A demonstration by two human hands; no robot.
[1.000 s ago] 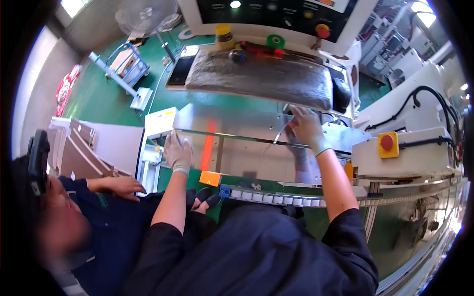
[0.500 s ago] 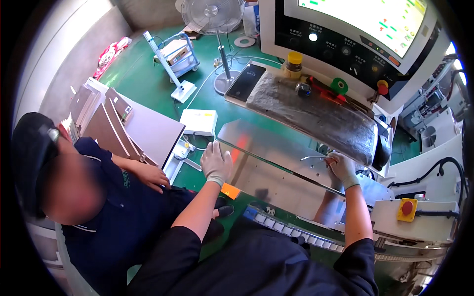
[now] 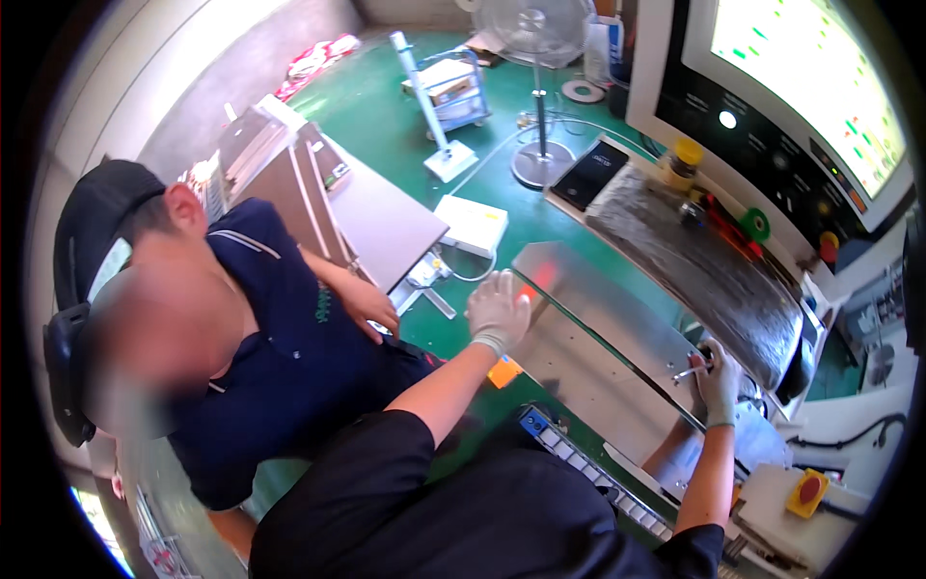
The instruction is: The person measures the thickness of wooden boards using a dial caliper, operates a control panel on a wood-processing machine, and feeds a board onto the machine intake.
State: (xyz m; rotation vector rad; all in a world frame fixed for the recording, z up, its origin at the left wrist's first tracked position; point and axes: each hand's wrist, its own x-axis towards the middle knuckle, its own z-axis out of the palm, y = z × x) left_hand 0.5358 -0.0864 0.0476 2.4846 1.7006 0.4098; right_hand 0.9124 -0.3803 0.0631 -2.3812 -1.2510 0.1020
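My left hand (image 3: pixel 499 314), in a pale glove, is beside the left end of a clear panel (image 3: pixel 603 340) with a dark edge. Its fingers are stretched out, the tips close to the panel's corner; whether they touch it I cannot tell. My gloved right hand (image 3: pixel 719 386) is closed on a thin metal rod-like tool (image 3: pixel 687 373), whose end sticks out to the left over the panel's right part. Part of the tool is hidden in the fingers. Beneath the panel lies a metal machine bed (image 3: pixel 579 372) with small holes.
A person (image 3: pixel 299 338) in a dark shirt sits close on my left. Ahead, a wrapped shelf (image 3: pixel 694 265) holds a phone (image 3: pixel 590 174), a yellow-lidded jar (image 3: pixel 681 162) and green tape (image 3: pixel 755 225). A control screen (image 3: pixel 810 87) stands behind it; a red stop button (image 3: pixel 808 490) is at right.
The view has swung left, so things appear farther right. My left hand stays by the panel's left end, and my right hand still grips the thin tool.
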